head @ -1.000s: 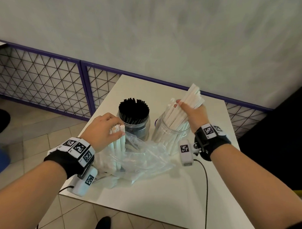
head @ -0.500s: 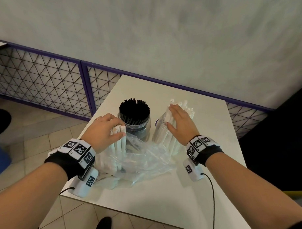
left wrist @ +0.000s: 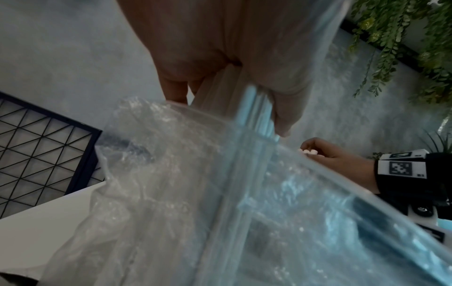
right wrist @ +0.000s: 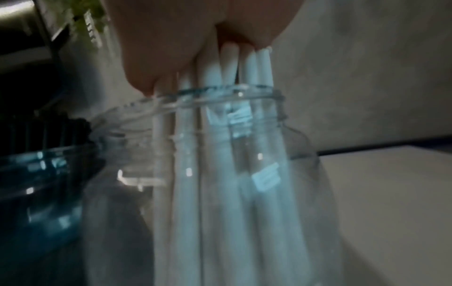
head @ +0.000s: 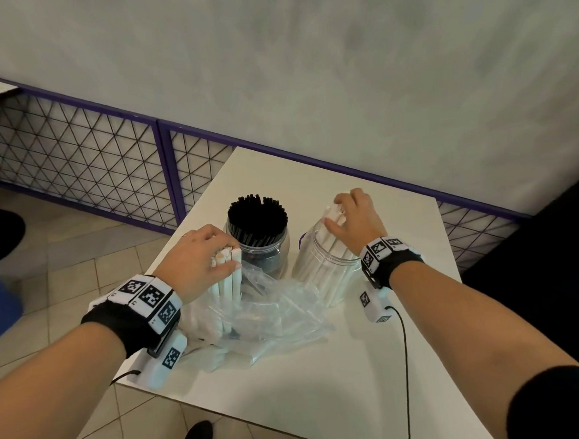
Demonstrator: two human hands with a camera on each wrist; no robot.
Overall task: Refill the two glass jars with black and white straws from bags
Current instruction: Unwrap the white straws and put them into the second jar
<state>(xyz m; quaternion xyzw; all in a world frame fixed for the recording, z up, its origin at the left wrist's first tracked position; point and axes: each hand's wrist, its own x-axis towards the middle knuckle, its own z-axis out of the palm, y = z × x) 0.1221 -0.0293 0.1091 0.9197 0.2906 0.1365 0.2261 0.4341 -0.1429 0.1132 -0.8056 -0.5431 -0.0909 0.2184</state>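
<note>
White tabletop [head: 319, 366] fills the near ground in the head view, set against a grey wall with a purple-framed mesh rail [head: 83, 167]. Nearest on it lies a crumpled clear bag [head: 278, 315], from which a bundle of white straws [head: 229, 280] stands upright, long axis vertical. The left hand [head: 197, 258] has its fingers curled round the top of that bundle. The left wrist view shows what the head view hides: the thumb and fingers wrapped round the straws from below, the bag's film [left wrist: 171, 174] draped across the lens, and green hanging plants [left wrist: 403, 38] on the wall.

Just beyond stand two clear glass jars side by side. The left jar [head: 276, 252] is packed with black straws [head: 258, 217], ends up. The right jar [head: 319, 267] holds white straws leaning slightly toward the far side. The right hand [head: 354, 220] rests on their tops, fingers curled over the ends. Only the right wrist view, blurred, shows these straws [right wrist: 220, 174] running down through the threaded jar mouth [right wrist: 220, 96].
</note>
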